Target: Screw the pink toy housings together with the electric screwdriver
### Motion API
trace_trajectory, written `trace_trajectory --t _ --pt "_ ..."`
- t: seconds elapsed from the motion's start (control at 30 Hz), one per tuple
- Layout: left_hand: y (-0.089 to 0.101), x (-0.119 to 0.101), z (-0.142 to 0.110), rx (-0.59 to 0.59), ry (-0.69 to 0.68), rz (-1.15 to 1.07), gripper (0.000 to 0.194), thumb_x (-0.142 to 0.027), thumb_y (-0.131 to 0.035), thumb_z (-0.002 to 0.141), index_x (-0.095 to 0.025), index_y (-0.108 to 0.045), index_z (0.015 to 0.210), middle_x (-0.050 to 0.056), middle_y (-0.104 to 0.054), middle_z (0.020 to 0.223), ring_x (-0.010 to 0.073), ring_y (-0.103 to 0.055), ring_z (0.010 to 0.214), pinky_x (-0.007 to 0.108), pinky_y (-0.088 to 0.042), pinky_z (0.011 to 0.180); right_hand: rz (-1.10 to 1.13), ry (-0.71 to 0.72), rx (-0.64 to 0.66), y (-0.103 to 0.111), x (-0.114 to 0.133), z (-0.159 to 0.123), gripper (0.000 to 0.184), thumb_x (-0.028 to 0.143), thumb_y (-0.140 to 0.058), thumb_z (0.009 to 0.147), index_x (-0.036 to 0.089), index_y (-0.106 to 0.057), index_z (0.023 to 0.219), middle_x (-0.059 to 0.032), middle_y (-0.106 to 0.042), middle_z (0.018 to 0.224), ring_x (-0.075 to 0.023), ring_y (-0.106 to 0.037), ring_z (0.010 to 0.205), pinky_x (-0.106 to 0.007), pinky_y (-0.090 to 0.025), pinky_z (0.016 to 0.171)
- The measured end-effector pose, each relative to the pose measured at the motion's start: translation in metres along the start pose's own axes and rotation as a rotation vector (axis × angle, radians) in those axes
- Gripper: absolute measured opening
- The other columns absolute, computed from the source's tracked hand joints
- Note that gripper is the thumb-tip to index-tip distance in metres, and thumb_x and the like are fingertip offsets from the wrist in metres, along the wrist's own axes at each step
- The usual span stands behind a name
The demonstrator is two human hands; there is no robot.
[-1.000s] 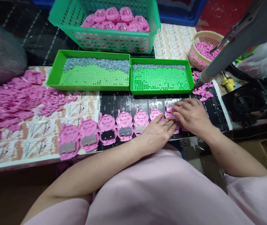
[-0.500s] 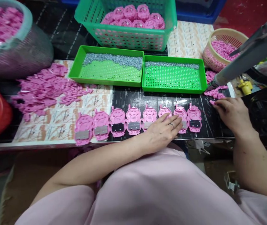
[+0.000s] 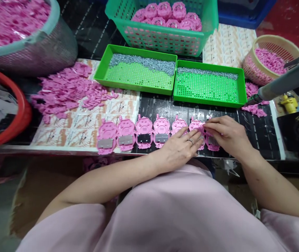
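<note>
Several pink plastic toy housings point(image 3: 161, 124) lie in a row along the table edge, with grey or black rectangular plates on their lower halves. My left hand point(image 3: 179, 148), a ring on one finger, rests flat with its fingers stretched over the housings right of the middle, hiding parts of them. Beside it, my right hand point(image 3: 229, 134) is pinched above the right end of the row. Between its fingertips is a small pink plastic part point(image 3: 204, 125), mostly covered by the fingers.
Two green trays point(image 3: 136, 85) of screws stand behind the row. Loose pink parts point(image 3: 68, 87) lie left, more point(image 3: 254, 108) right. Around them are a green basket point(image 3: 165, 38) of pink assemblies, a grey-blue basket point(image 3: 60, 45), a beige basket point(image 3: 254, 64) and a slanting grey tool point(image 3: 286, 82).
My right hand has moved left from the small pile on the right to the right end of the row, bringing a small pink part. My left hand stays on the housings. The view has shifted.
</note>
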State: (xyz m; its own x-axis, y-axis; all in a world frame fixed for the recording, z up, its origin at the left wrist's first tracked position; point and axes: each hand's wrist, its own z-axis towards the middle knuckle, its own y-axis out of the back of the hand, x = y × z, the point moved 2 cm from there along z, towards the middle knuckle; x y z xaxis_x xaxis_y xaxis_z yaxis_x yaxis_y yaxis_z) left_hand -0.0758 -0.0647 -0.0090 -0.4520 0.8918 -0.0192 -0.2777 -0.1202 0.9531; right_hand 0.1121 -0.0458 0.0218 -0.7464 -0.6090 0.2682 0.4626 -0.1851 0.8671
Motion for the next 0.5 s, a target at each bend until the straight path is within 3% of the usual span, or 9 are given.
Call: trace_trajectory --t 0.2,0.37,0.5 --pt "0.000 0.004 -0.001 0.018 -0.017 0.004 0.034 -0.018 -0.041 0.098 -0.009 -0.057 0.126 0.013 -0.060 0.131 0.0223 -0.056 0.122 0.043 -0.040 0.107 -0.104 0.097 0.062 -0.025 -0.009 0.016 0.017 0.014 -0.056 0.088 0.017 -0.071 0.095 -0.0055 -0.072 0.091 -0.0157 -0.061 0.082 -0.029 -0.051 0.074" --pt "0.001 0.006 0.000 0.005 -0.019 -0.007 0.036 -0.015 -0.036 0.098 -0.009 -0.057 0.127 0.013 -0.060 0.130 0.0220 -0.056 0.123 0.045 -0.040 0.107 -0.259 0.225 0.160 -0.018 0.003 0.022 0.019 0.011 -0.054 0.088 0.015 -0.070 0.097 -0.0056 -0.071 0.096 -0.0170 -0.059 0.086 -0.031 -0.043 0.072" --pt "0.002 0.006 0.001 0.002 -0.024 -0.026 0.035 -0.016 -0.038 0.097 -0.008 -0.059 0.124 0.014 -0.063 0.126 0.0236 -0.056 0.122 0.045 -0.042 0.106 -0.517 0.202 0.267 -0.013 0.023 0.025 0.019 0.019 -0.057 0.087 0.012 -0.068 0.101 -0.0066 -0.071 0.102 -0.0223 -0.057 0.093 -0.036 -0.034 0.071"
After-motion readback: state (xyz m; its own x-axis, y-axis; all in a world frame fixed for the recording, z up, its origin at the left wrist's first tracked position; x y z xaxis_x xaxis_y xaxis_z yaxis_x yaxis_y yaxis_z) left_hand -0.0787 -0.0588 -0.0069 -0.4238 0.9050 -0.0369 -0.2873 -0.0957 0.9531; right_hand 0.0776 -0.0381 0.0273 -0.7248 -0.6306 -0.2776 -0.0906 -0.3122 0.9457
